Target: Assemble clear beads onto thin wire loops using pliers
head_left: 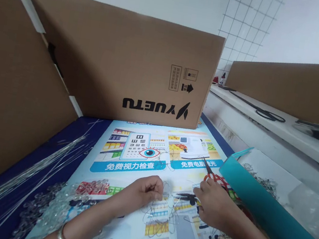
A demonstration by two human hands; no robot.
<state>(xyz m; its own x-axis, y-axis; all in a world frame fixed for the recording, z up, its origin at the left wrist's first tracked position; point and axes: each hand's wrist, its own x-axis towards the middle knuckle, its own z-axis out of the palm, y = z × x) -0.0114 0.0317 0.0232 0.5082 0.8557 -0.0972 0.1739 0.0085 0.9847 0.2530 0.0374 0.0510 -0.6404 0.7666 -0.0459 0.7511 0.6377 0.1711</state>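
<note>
My left hand (146, 190), a metal bangle at its wrist, is closed in a pinch at the middle of the printed sheet. Fine wire loops (172, 215) show at and below its fingertips. Facing it, my right hand (215, 204) is curled around black-jawed pliers (187, 198), whose jaws point left towards the wire. Its palm hides most of the handles. Just beyond the right fingers lie scissors (208, 167) with orange-red handles, partly covered by the hand.
Clear beads (56, 204) are heaped at the left beside a bundle of straight wires (34, 172). A teal box (267, 207) with wire pieces and a plastic bag stands at right. Cardboard (111, 58) walls off the back and left. Another pair of scissors (267, 114) lies on the ledge.
</note>
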